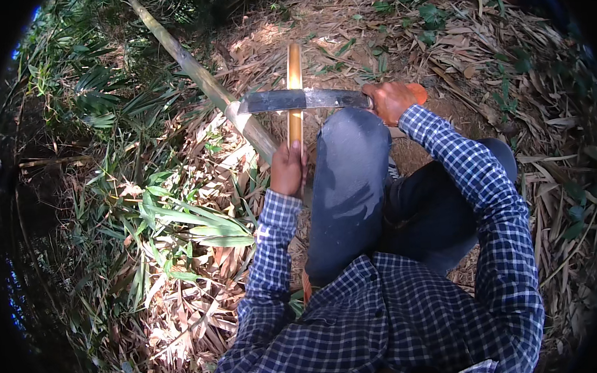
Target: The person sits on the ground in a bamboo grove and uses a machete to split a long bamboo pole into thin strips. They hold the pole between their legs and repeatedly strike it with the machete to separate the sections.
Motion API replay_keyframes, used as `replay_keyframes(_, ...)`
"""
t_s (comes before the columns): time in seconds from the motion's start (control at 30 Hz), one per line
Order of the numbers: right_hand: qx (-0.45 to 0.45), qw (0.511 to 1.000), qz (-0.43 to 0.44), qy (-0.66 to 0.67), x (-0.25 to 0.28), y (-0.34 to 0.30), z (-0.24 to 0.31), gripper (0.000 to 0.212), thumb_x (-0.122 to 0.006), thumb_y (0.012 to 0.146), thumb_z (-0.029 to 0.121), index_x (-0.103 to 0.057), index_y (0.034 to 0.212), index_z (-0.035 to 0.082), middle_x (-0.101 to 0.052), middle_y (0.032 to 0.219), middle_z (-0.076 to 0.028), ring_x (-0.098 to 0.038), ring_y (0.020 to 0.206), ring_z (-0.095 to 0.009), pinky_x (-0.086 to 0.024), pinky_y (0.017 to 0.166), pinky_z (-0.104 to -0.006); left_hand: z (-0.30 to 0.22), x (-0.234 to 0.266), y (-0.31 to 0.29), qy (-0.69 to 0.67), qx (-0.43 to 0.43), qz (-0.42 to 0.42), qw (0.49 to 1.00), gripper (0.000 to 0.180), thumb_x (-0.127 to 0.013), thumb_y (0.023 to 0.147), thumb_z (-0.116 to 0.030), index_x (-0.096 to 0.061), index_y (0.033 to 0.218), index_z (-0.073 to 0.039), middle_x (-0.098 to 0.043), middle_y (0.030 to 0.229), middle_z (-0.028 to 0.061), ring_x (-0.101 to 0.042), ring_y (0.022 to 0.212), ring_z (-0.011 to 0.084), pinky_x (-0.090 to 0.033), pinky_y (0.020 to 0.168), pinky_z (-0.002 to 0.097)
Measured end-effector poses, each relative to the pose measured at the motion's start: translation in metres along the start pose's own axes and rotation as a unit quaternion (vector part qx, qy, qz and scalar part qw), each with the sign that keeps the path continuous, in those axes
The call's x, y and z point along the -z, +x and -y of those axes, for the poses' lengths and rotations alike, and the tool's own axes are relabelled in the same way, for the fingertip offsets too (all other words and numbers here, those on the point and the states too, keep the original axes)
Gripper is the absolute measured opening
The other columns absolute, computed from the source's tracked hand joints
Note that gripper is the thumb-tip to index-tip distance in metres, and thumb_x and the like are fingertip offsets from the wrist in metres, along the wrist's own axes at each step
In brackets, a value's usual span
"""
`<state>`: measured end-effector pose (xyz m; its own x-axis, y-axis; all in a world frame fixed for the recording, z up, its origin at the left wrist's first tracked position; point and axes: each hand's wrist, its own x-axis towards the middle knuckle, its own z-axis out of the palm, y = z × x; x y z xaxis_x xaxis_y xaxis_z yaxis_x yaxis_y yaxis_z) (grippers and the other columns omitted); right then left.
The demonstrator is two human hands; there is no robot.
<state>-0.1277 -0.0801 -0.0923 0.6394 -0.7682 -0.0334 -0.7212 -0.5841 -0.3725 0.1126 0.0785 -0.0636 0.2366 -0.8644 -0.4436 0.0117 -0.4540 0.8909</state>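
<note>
A split bamboo strip (294,68), yellow-brown on the side that shows, points away from me. My left hand (287,168) is closed around its near end. Across the strip lies the dark, slightly curved blade of a machete (331,97), overlapping it at a right angle; whether the edge bites into the bamboo I cannot tell. My right hand (391,101) grips the machete at its orange handle (416,93), just beyond my raised knee (353,143). The blade's tip reaches left to a thick bamboo pole.
The thick greenish bamboo pole (194,70) slants from the far left down toward my left hand. Dry leaves (191,320) cover the ground, with green leaves (206,225) at the left. Part of another person's leg or foot (538,1) shows at the far right.
</note>
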Motion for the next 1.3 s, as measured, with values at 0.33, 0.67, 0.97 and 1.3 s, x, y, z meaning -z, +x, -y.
replay_keyframes(0.33,-0.027,0.999,-0.016,0.027,0.0,-0.011,-0.008,0.035,-0.073,0.078,0.034,-0.061,0.092,0.005,-0.065,0.069,-0.018,-0.065,0.068,-0.036,-0.05,0.064,-0.0482,0.023,-0.013,-0.036,0.041,-0.054,-0.012,0.998,0.031,-0.042,0.102,-0.027,-0.051,0.083,-0.004,-0.045,0.055,-0.0017,-0.04,0.041,0.0058,-0.032,0.038,0.0224)
replay_keyframes(0.67,-0.023,0.999,0.042,0.017,0.008,-0.001,-0.001,0.036,-0.071,0.08,0.031,-0.061,0.103,0.005,-0.067,0.075,-0.015,-0.066,0.073,-0.034,-0.052,0.068,-0.0464,-0.004,-0.013,0.025,-0.003,-0.033,0.016,0.999,0.031,-0.04,0.102,-0.03,-0.048,0.085,-0.006,-0.044,0.058,-0.0014,-0.038,0.04,0.0063,-0.033,0.036,0.0225)
replay_keyframes(0.97,0.015,1.0,0.012,-0.019,0.008,-0.003,-0.01,0.036,-0.074,0.077,0.033,-0.063,0.099,0.008,-0.067,0.072,-0.013,-0.067,0.07,-0.032,-0.053,0.063,-0.0455,0.0,-0.01,0.014,0.054,-0.076,0.018,0.996,0.03,-0.041,0.102,-0.029,-0.052,0.088,-0.005,-0.047,0.059,-0.0014,-0.041,0.045,0.0055,-0.035,0.041,0.021)
replay_keyframes(1.3,0.052,0.998,-0.002,-0.043,0.012,0.005,-0.01,0.034,-0.075,0.074,0.03,-0.057,0.091,0.006,-0.066,0.07,-0.012,-0.066,0.066,-0.031,-0.052,0.06,-0.0444,-0.003,-0.003,-0.03,0.042,-0.021,-0.02,0.999,0.028,-0.043,0.102,-0.03,-0.051,0.089,-0.006,-0.045,0.059,-0.0022,-0.038,0.039,0.0054,-0.03,0.034,0.0202)
